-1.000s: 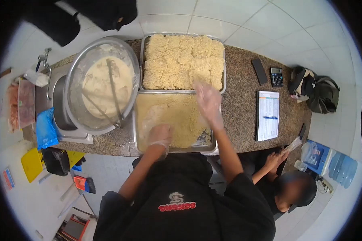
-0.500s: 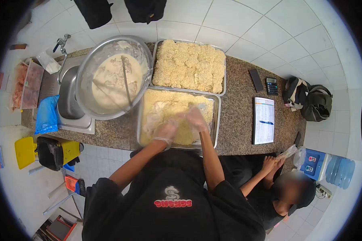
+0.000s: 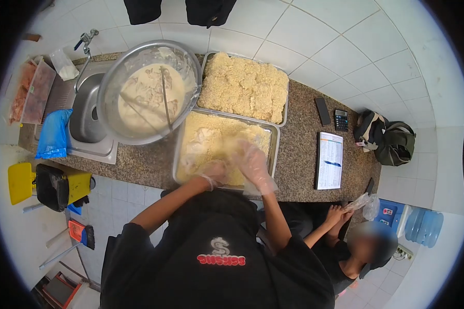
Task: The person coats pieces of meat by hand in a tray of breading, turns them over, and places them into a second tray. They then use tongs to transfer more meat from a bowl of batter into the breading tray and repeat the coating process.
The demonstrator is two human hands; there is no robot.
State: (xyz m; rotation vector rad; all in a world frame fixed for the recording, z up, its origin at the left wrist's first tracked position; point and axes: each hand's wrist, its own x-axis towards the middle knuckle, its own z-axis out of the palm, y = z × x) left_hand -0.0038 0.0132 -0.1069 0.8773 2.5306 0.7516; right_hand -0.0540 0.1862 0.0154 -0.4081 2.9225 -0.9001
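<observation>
My left hand (image 3: pixel 212 172), in a clear plastic glove, is low over the front tray (image 3: pixel 277 149) of pale crumbs; its fingers are partly hidden among the crumbs. My right hand (image 3: pixel 251 164), gloved too, is over the middle of that tray, its fingers smeared by motion with crumbs around them. Pale coated pieces (image 3: pixel 203 135) lie at the tray's left side. Behind it stands a second tray heaped with crumb-coated pieces (image 3: pixel 245 85). At the left, a big metal bowl (image 3: pixel 104 98) holds creamy batter with pieces and a long metal utensil in it.
A sink (image 3: pixel 87 121), a blue bag (image 3: pixel 55 135) and a tub of raw meat (image 3: pixel 36 98) are at the left. A notebook with a pen (image 3: pixel 329 172), phone (image 3: pixel 322 111), calculator (image 3: pixel 341 120) and bags are at the right. A co-worker (image 3: pixel 340 247) sits at the lower right.
The view has shifted slightly. My right hand has moved down toward the tray's front edge, and my left hand is a little nearer the front edge.
</observation>
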